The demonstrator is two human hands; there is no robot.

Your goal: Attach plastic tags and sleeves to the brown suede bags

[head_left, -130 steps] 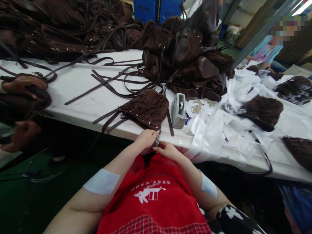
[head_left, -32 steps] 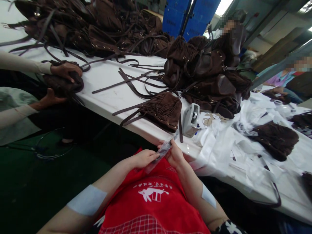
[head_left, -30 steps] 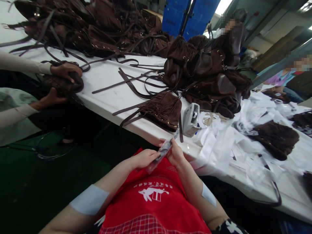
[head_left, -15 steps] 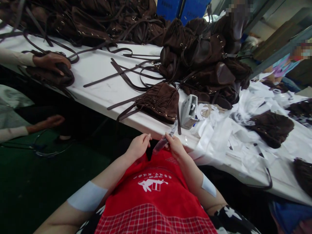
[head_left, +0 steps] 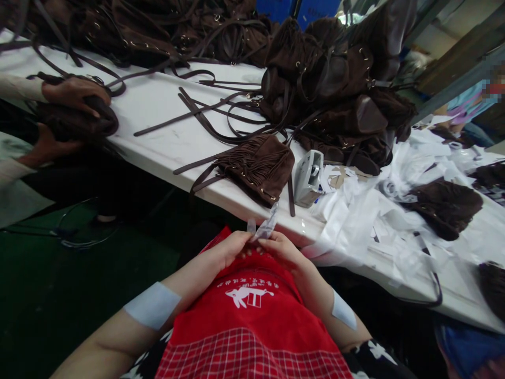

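Between my two hands is a thin, crumpled piece of clear plastic point(head_left: 268, 226), its upper end pointing at the table edge. My left hand point(head_left: 234, 246) pinches its lower end with fingers closed. From the other side my right hand point(head_left: 280, 247) also grips it, fingertips close to the left ones. Just beyond my hands, a brown fringed suede bag point(head_left: 258, 166) lies on the white table point(head_left: 158, 152), its straps trailing left. Right of the bag stands a grey tape dispenser-like device point(head_left: 309, 179).
Brown bags point(head_left: 335, 100) are heaped at the back of the table. White plastic wrapping and paper scraps point(head_left: 355, 210) cover the right side, with another brown bag point(head_left: 447, 208) among them. At left, a co-worker's hands point(head_left: 74, 95) hold a dark bag.
My left hand has moved right to meet my right hand at the plastic, which now points more upward. The co-worker's lower hand has risen to the dark bag.
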